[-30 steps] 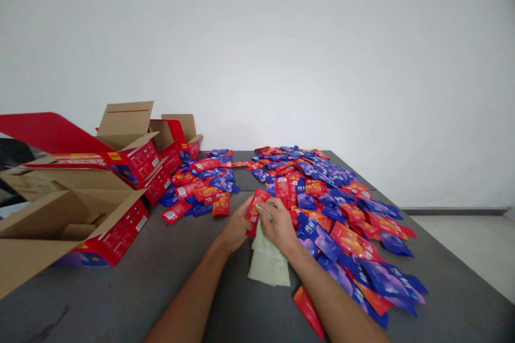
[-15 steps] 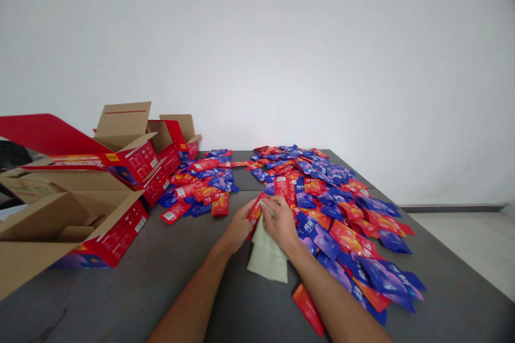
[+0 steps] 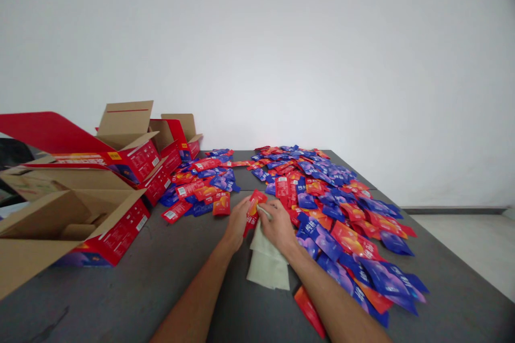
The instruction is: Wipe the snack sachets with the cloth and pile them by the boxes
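A red and orange pouch is gripped at its left edge by my left hand, its printed front facing up toward me. My right hand is closed on a pale green cloth, with a folded bit of it between the fingers against the pouch's right side. The rest of the cloth hangs down toward the tabletop. Right beside my right hand spreads a large heap of blue and red pouches. One red pouch lies partly under my right forearm.
Open red cardboard boxes stand along the left side, flaps raised. Between them and my hands lies a smaller pile of red and blue pouches. The dark grey table meets a white wall behind.
The cloth in my right hand has slid down off the pouch's face, so more of the red and orange front shows. My left hand still holds the pouch.
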Motion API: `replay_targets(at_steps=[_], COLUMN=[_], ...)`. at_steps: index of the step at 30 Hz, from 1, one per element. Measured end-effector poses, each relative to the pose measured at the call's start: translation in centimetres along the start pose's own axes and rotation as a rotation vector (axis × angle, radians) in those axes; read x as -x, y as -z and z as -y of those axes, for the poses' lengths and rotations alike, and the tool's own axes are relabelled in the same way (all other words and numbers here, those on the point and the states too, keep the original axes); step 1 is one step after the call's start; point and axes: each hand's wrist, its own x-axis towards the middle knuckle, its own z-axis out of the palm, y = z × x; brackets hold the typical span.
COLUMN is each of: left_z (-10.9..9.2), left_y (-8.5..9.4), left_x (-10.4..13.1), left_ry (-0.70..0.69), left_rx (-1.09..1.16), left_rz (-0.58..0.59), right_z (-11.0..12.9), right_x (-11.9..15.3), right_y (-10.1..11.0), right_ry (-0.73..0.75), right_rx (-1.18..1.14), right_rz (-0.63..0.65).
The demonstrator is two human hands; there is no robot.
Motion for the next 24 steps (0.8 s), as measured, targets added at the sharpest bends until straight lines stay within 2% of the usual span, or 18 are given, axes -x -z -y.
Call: replay_targets(at_steps=[4,8,12,17,21,24], left_z=[-0.4,-1.5,-1.9,-1.2,-0.5,0.0], left_y=[1.0,2.9,4.9,6.5,7.0,6.5], left_x=[-0.5,-0.9,-1.2,-1.5,-1.8,-2.0], left_ry=[-0.072,-0.319,-0.290,-0.206,-0.212,-0.278], left_rx=[-0.422,-0.909,-1.276,-1.469,-1.538,-1.495], left_rz=[-0.078,-0.224,-0.432,-0.550,-0.620,-0.561], right_z=[-0.1,-0.3,-1.0,-2.5,-3.5,-3.8], right_x=[0.1,-0.2,-0.5,-0.9,-1.1,-1.1], right_y=[0.0,0.5,1.1,2.1,2.5,2.4], right_ry=[-0.020,-0.064,-0.147,-0.273,-0.379,-0.410], right_rx=[0.037,0.093,0.177,0.343,0.439,0.473], right_rz=[0.011,0.013,0.060,0.082,0.102,0.172])
